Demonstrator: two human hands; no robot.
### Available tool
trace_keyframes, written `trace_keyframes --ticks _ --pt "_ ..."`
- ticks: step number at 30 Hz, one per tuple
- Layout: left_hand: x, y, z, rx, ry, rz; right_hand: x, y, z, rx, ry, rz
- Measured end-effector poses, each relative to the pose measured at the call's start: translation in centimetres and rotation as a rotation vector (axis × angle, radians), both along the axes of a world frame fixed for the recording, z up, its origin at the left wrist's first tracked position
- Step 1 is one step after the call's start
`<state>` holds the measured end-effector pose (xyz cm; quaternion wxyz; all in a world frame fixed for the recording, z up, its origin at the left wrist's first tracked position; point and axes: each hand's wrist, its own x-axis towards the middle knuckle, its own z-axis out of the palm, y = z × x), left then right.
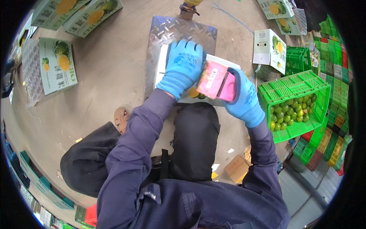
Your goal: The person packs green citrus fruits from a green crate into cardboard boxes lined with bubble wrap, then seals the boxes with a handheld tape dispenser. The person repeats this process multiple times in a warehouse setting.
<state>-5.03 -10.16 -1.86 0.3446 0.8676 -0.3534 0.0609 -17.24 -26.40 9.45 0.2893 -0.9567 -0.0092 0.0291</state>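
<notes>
Both hands wear blue coated work gloves. My right hand (243,97) grips a small pink box (214,78) with a white printed patch and a dark band. My left hand (184,65) lies palm down over the white carton (161,64) and touches or nearly touches the pink box's left side; whether it holds anything is hidden. The carton, printed with fruit, rests on a metal diamond-plate platform (183,30) in front of my knees. Part of an orange fruit picture and green round shapes show below the pink box; whether those are real fruit or print I cannot tell.
At the right a tilted green plastic crate (297,83) holds many green citrus fruits (288,113). Fruit-printed cartons stand at the upper right (270,48) and left (58,63). A small brown cardboard box (237,169) lies near my right elbow. Stacked crates line the far right.
</notes>
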Motion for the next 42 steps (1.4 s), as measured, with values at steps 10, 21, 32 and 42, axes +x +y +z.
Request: trace_keyframes --ticks 10,21,32,42 --pt "-4.2 4.2 3.9 -0.926 1.470 -0.129 -0.2 -0.7 -0.3 -0.074 0.051 -0.075" --pt "-0.1 11.4 2.4 -1.180 1.129 -0.056 3.4 3.2 4.1 -0.253 0.118 0.079" --pt "-0.5 11.9 -10.6 -0.778 0.963 0.315 7.2 7.8 1.8 -0.544 0.338 0.188" --pt "2.6 7.1 -4.6 -0.750 0.379 0.383 6.7 7.5 1.6 -0.575 0.299 0.121"
